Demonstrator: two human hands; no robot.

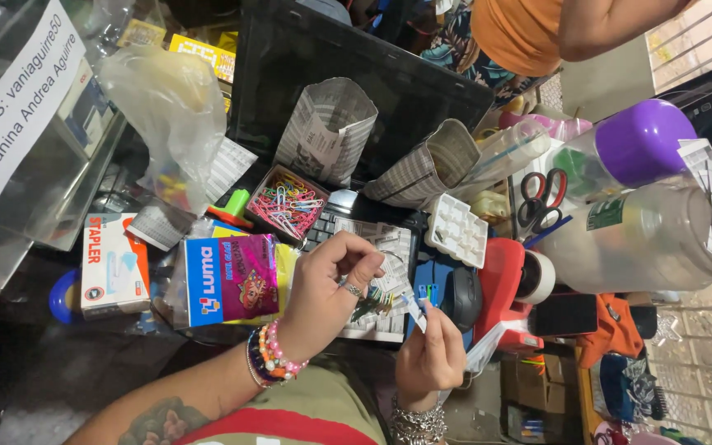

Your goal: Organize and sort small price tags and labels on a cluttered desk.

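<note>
My left hand (327,288), with beaded bracelets on the wrist and a ring, pinches a small bunch of thin coloured clips (370,303) over a printed paper sheet (389,247). Just to its right, my right hand (432,353), wearing silver bracelets, holds a small blue and white strip (414,310) between the fingertips. A crumpled clear plastic bag (488,346) hangs from that hand. The two hands are almost touching. An open box of coloured paper clips (290,204) lies just beyond my left hand.
Two newspaper cones (327,128) (432,169) stand before a black screen (356,74). Nearby lie a white tray (455,231), scissors (541,198), red tape dispenser (500,288), purple-lidded jar (640,144), stapler box (113,264) and blue-pink packet (228,278). A person in orange (525,29) stands opposite.
</note>
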